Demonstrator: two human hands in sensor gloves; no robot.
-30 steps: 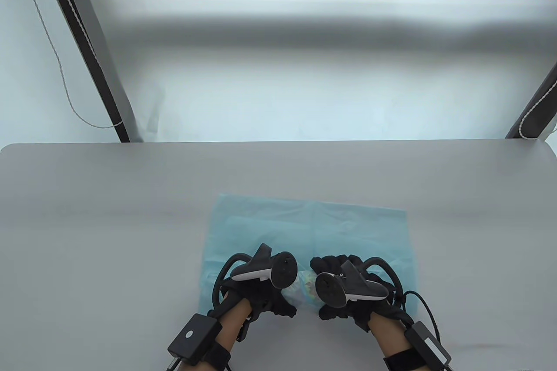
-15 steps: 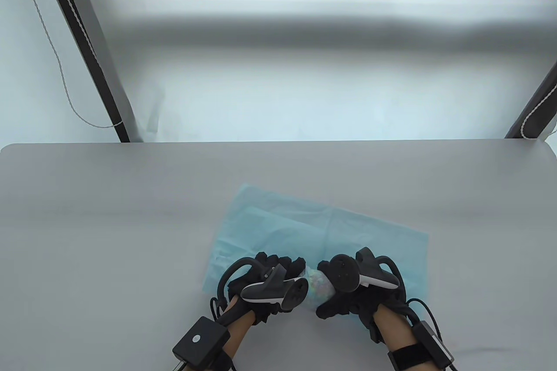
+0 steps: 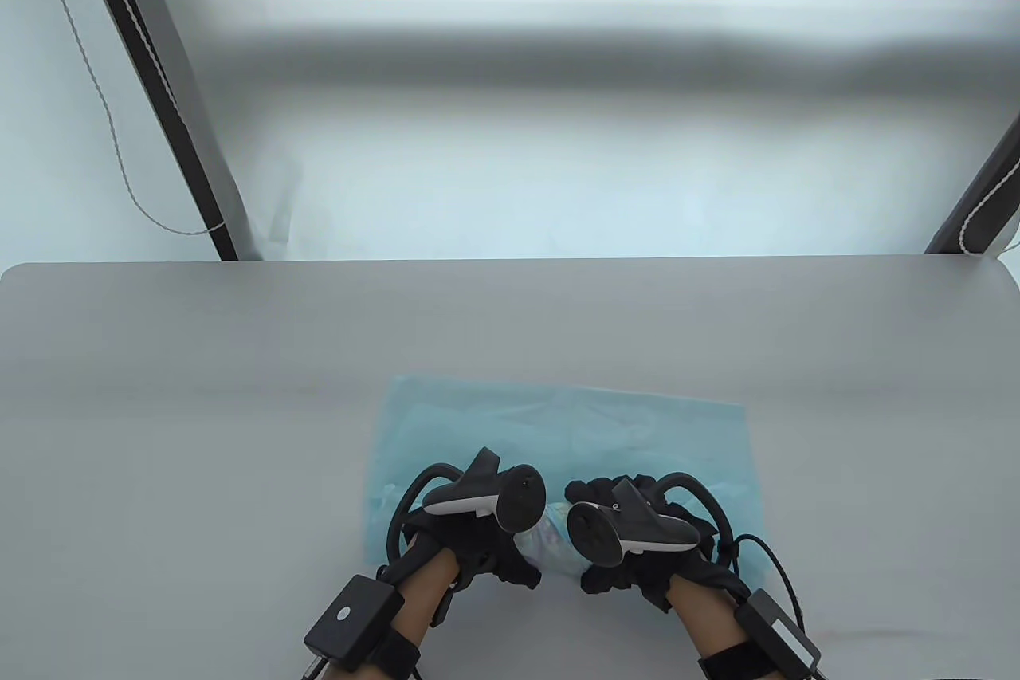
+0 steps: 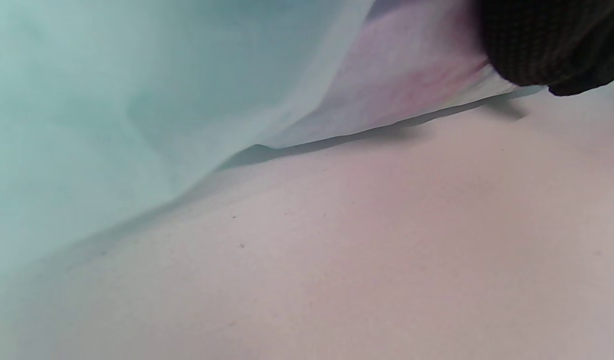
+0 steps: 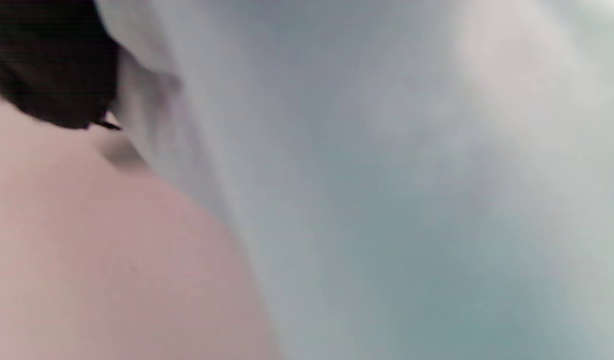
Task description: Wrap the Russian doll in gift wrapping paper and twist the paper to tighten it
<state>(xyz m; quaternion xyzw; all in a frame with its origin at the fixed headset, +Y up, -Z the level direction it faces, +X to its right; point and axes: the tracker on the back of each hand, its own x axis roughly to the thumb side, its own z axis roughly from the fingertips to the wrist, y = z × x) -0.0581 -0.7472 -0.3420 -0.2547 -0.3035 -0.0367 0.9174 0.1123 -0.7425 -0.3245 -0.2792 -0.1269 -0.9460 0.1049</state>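
Note:
A light blue sheet of wrapping paper (image 3: 574, 425) lies flat on the grey table (image 3: 199, 393), its near edge pulled up over the Russian doll (image 3: 551, 544). Only a pale, patterned strip of the doll shows through the paper between my hands. My left hand (image 3: 510, 552) curls round the wrapped doll's left end and my right hand (image 3: 606, 564) curls round its right end. In the left wrist view the paper (image 4: 137, 100) lifts off the table and a pinkish part of the doll (image 4: 411, 75) shows through, beside a gloved fingertip (image 4: 551, 45). The right wrist view shows blurred paper (image 5: 386, 200) and a fingertip (image 5: 47, 65).
The table's far edge (image 3: 510, 259) runs across the middle of the table view, with a pale wall behind. Dark frame legs stand at the back left (image 3: 159, 98) and back right (image 3: 980, 202). A thin cord (image 3: 103, 114) hangs at the left.
The paper had swung anticlockwise half a second ago and now lies square again. Both hands have turned back with the doll, and the paper covers more of it than before.

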